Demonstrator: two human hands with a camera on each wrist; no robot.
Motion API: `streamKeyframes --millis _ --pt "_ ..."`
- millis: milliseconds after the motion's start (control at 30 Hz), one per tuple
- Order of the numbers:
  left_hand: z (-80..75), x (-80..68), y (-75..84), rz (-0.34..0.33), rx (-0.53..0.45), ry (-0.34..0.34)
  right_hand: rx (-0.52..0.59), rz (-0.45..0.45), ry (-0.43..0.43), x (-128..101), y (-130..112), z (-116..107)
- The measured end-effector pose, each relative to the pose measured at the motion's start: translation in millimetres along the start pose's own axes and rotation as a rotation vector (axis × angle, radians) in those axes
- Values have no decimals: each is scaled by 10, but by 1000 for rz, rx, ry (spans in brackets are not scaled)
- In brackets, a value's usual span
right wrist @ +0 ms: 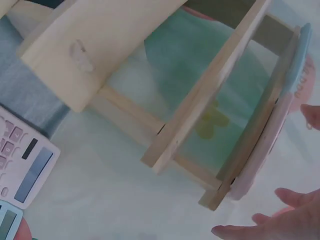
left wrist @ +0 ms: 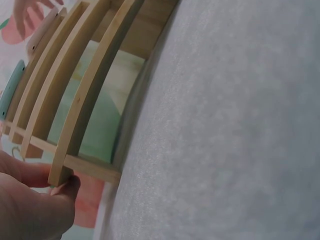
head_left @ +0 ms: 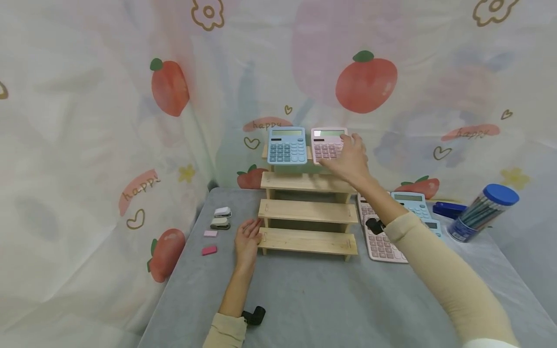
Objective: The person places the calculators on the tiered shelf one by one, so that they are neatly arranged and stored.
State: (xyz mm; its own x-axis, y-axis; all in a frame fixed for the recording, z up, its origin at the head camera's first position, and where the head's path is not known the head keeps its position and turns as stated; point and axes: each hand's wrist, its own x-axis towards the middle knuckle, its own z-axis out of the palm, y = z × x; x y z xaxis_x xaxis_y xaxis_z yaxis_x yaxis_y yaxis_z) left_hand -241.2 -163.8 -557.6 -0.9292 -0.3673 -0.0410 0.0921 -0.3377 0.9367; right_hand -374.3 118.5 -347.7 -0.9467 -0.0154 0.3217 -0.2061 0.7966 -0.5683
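Observation:
A wooden stepped shelf stands on the grey table. On its top step lean a blue calculator and, to its right, a pink calculator. My right hand reaches up to the pink calculator with its fingers spread and straight over the right side. In the right wrist view the fingers lie just beside the pink calculator's edge, not curled round it. My left hand rests on the table at the left end of the bottom step. Its thumb touches the end of that step.
Several more pink and blue calculators lie on the table right of the shelf, with a blue stapler and a tub of pencils beyond. Small staplers and pink erasers lie at the left. A printed cloth hangs close behind.

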Motion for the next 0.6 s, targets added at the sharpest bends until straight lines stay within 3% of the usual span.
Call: streamKeyframes --millis 233,600 --pt "-8 -4 25 -8 0 -1 35 -90 16 -254 157 -212" --pt "-12 4 7 -10 17 -9 1 -77 27 -765 563 -506"
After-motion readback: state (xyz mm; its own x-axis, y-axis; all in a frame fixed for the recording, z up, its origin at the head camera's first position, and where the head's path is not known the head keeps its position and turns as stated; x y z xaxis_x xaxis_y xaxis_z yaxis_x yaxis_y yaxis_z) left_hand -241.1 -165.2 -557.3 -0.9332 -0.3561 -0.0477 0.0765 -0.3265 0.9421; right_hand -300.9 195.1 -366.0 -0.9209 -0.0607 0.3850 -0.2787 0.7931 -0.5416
